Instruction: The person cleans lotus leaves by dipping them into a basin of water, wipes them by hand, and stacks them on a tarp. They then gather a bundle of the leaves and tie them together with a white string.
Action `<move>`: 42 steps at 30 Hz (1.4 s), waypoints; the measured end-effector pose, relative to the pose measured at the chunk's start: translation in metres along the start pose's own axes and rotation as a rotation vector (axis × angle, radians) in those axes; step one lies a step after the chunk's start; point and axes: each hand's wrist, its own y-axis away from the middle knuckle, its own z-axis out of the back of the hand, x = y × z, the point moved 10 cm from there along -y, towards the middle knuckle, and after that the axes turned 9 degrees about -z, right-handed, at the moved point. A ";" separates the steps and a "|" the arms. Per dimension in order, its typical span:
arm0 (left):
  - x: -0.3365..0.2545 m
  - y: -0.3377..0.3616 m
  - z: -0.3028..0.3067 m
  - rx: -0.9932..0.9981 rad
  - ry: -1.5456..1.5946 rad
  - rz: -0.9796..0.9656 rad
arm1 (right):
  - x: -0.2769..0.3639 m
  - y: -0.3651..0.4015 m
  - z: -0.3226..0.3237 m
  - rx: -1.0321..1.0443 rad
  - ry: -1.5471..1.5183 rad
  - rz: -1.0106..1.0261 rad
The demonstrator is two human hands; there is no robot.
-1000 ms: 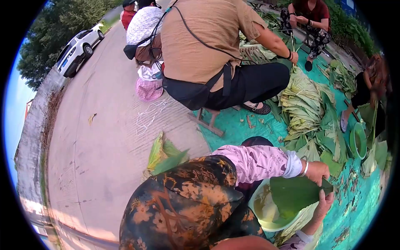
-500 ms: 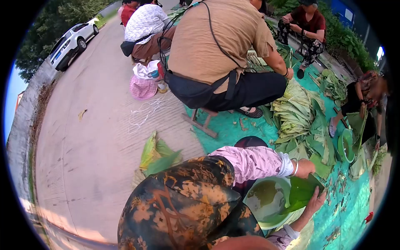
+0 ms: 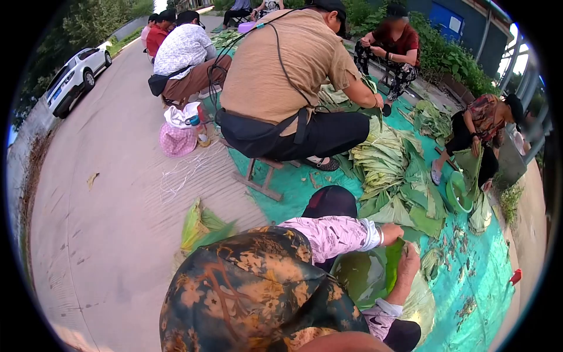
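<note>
My left hand [image 3: 391, 233], at the end of a pink patterned sleeve, is closed on the upper edge of a large green leaf [image 3: 393, 264]. My right hand [image 3: 407, 265] grips the same leaf from the other side, its fingers curled near the top edge. The leaf stands roughly upright between them, its lower part hanging over a pale green basin [image 3: 356, 271] that holds water. Beyond my left hand, more broad leaves [image 3: 425, 220] lie on the green sheet. A pale leaf [image 3: 421, 296] lies beside my right forearm.
A large pile of leaves [image 3: 387, 161] lies on a green ground sheet [image 3: 457, 305]. A person in a tan shirt [image 3: 281, 76] sits close ahead on a wooden stool [image 3: 261, 179]. Another person [image 3: 484, 129] handles a leaf by a green basin [image 3: 459, 192]. Loose leaves [image 3: 202, 226] lie behind me.
My hands have come closer together, and the leaf has turned from a broad tilted face to a narrower upright one. The whole view has shifted, showing more of the background.
</note>
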 end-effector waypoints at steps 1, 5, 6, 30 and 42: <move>0.006 -0.004 0.001 0.032 0.057 0.014 | 0.007 -0.008 -0.002 0.000 0.040 0.020; 0.006 0.014 0.005 -0.186 0.129 -0.026 | 0.011 0.001 0.002 -0.077 0.088 0.152; 0.016 0.016 -0.002 -0.137 0.088 0.056 | 0.000 0.001 -0.004 -0.079 0.077 0.142; -0.045 -0.042 0.046 0.151 0.232 -0.042 | -0.196 0.150 -0.268 0.568 0.489 -0.168; -0.096 -0.034 0.038 0.178 0.258 -0.201 | -0.192 0.159 -0.281 0.398 0.420 -0.056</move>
